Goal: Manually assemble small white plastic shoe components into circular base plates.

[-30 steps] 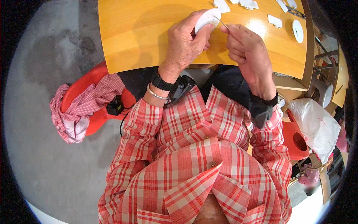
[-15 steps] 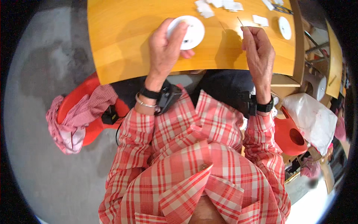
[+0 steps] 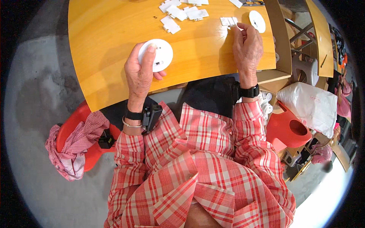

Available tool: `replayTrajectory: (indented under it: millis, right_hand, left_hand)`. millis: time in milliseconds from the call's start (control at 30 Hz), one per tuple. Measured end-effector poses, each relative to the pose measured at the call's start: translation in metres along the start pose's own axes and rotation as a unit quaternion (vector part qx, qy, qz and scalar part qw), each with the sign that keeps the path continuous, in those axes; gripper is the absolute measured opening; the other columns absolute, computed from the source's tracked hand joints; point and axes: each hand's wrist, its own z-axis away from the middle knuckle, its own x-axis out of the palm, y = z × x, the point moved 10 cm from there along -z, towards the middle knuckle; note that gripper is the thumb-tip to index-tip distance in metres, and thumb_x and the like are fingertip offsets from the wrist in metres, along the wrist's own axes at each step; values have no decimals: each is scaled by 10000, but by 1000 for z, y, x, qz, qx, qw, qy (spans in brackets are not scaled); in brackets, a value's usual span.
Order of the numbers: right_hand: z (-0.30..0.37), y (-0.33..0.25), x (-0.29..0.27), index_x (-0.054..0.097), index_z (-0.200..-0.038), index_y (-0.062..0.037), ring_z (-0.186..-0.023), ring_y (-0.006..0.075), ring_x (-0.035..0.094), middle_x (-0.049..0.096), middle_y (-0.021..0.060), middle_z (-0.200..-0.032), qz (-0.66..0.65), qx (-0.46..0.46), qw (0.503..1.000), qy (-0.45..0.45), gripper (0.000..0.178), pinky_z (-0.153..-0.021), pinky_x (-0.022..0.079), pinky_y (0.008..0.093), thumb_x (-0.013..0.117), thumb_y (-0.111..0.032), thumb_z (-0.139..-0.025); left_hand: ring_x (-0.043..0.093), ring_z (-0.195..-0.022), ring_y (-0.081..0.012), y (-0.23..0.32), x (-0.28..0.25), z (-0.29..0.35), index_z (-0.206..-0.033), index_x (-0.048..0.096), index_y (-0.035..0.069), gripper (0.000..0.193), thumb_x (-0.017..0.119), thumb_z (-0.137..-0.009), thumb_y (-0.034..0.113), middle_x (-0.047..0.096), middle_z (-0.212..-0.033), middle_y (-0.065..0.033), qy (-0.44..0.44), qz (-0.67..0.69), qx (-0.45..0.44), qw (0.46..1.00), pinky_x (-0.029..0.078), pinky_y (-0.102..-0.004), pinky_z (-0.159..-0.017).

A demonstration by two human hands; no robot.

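Yellow wood-grain bench (image 3: 110,26) carries scattered white rectangular plates (image 3: 177,12). Left hand (image 3: 140,70) pinches a white round disc (image 3: 162,55) above the bench's near side; right hand (image 3: 248,45) curls beside a lone white plate (image 3: 227,21), whether gripping anything I cannot tell.

"Do we see any lettering here?"
"Just one patch: some red print (image 3: 317,99) on the white plastic bag (image 3: 304,112) to our right."
"Where on the bag does it sit?"
"On the side turned up toward us, above and to the right of the bag's middle."
"And can we read it?"
"No, it's too small and blurred; we can tell its colour, but we can't make out any character."
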Motion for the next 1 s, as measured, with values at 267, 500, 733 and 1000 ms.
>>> replayTrajectory:
  millis: [267, 500, 733, 1000]
  right_hand:
    - [5, -1, 1, 606, -877, -49, -704, 263, 569, 595, 89, -739, 15, -8, 1000, 9, 159, -628, 442, 372, 673, -173, -802]
    - [20, -54, 3, 620, -891, -34, -677, 235, 574, 592, 95, -718, -141, -24, 987, -76, 149, -625, 459, 341, 669, -148, -808]
    - [55, -108, 48, 592, -1020, -11, -710, 292, 591, 606, 146, -823, -396, 17, 886, -242, 291, -647, 482, 354, 656, -215, -823]
    - [60, -107, 43, 590, -927, -10, -655, 226, 521, 559, 110, -732, -376, 26, 882, -282, 203, -577, 433, 320, 642, -185, -839]
  left_hand:
    - [590, -504, -117, 1, 1, 0, -1109, 508, -27, 334, 469, -953, 265, 628, -773, -111, -9, 5, 21, 1000, 449, -201, -409]
    - [585, -502, -151, 4, 7, -1, -1159, 468, -6, 431, 361, -973, 367, 628, -790, -121, -24, -7, 28, 999, 442, -218, -414]
    - [581, -599, -85, 10, 11, -4, -1097, 529, 46, 379, 376, -974, 371, 618, -847, -43, -41, -30, 62, 997, 456, -184, -465]
    - [584, -746, -98, 10, 10, 5, -1107, 544, 15, 395, 349, -980, 334, 601, -962, -57, -56, -97, 72, 991, 488, -207, -525]
